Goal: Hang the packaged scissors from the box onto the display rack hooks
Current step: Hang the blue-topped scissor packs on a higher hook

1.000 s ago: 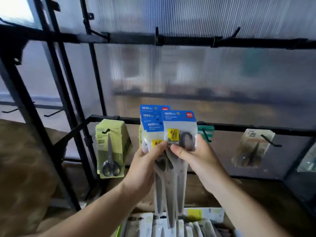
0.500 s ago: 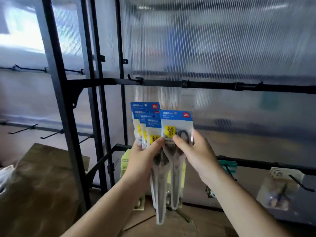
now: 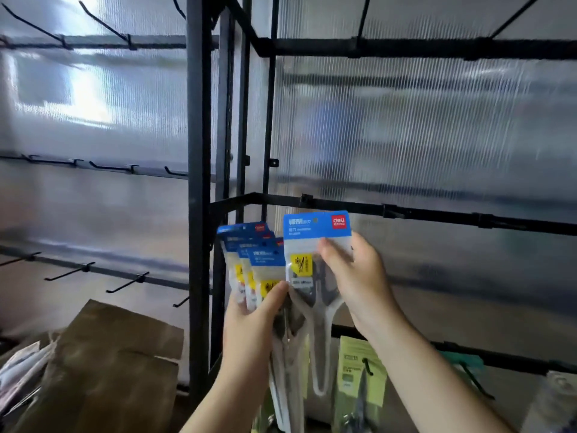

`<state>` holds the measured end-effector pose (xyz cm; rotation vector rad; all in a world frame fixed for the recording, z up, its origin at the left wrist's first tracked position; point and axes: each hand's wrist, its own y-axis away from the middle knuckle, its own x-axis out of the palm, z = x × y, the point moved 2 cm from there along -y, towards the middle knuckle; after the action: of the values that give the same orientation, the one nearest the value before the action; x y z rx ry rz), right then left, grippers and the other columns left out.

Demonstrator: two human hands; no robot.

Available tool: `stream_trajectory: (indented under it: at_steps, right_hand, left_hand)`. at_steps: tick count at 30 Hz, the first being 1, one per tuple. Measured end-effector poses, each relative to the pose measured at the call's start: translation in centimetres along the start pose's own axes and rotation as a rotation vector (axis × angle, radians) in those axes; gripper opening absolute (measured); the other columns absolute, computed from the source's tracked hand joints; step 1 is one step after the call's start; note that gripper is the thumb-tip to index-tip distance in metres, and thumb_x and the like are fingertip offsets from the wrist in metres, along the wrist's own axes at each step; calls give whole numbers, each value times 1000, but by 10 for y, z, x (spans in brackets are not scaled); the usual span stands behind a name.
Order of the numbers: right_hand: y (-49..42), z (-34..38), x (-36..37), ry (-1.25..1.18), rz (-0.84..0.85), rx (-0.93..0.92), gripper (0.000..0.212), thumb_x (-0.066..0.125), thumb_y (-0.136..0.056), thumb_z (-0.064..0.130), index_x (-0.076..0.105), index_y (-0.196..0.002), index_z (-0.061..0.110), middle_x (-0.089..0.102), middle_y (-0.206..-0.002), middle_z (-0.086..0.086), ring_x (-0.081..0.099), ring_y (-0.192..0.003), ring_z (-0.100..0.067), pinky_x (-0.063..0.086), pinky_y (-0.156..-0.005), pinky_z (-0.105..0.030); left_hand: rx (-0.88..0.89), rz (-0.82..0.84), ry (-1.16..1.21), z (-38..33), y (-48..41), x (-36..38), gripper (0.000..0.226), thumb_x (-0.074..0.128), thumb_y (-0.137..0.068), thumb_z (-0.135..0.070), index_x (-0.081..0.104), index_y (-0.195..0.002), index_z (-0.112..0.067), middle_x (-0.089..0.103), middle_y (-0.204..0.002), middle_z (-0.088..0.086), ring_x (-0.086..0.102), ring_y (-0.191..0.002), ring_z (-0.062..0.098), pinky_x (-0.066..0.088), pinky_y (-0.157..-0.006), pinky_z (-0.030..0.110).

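several blue-topped scissor packs [image 3: 259,257] sit fanned in my left hand [image 3: 249,332], low in view at about 6 o'clock. its thumb lies across their fronts and the fingers curl behind, clamped on the bunch. one more pack [image 3: 315,228] stands upright at 3 o'clock of the fan, its left edge overlapping the nearest one. my right hand [image 3: 359,282] pinches it, thumb on the clear front below the blue header, fingers behind. the header's top edge is just under the black bar [image 3: 437,214], and a short hook [image 3: 304,200] on that bar sits at 12 o'clock of the header, close but apart. whether the hang hole lines up with it i cannot tell. a green pack [image 3: 362,370] hangs from the lower bar [image 3: 499,359], at 6 o'clock of my right hand. brown cardboard [image 3: 109,354] lies at 8 o'clock, beside the post [image 3: 196,182]. more hooks [image 3: 128,284] line the bars at 9 o'clock.
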<state>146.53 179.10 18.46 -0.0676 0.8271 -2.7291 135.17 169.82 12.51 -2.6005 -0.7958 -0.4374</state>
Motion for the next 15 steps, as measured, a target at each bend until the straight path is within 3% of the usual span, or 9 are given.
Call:
stream_trajectory:
  at_steps: [4,9,13,15]
  right_hand:
    - [-17,14,17,5,-64,-96,4,62,-94,22,64,-97,23,74,-93,8,70,-89,-3,56,-73,-24]
    - [-31,16,23,102,-169,-123,9,60,-95,27,65,-95,20,73,-93,7,69,-87,-3,56,-72,-24]
    - [-43,14,28,189,-186,-100,15,60,-96,27,65,-96,13,70,-90,6,65,-81,2,47,-58,-10]
    - [-48,14,31,231,-202,-105,18,60,-95,27,66,-98,10,71,-91,4,63,-79,1,44,-56,-12]
  left_hand:
    - [25,-8,-58,-10,1,-1,31,71,-85,-16,64,-114,-25,75,-98,-1,72,-92,16,56,-89,45]
    - [13,-33,-94,-9,3,-3,44,75,-81,-16,59,-120,-27,73,-102,-4,71,-94,12,57,-88,41]
    - [-7,-54,-84,-7,3,-7,43,75,-82,-13,60,-120,-26,74,-101,-4,71,-93,13,56,-90,43]
    - [-14,-64,-82,-6,2,-10,45,76,-81,-13,60,-121,-26,74,-102,-4,71,-95,14,55,-92,44]
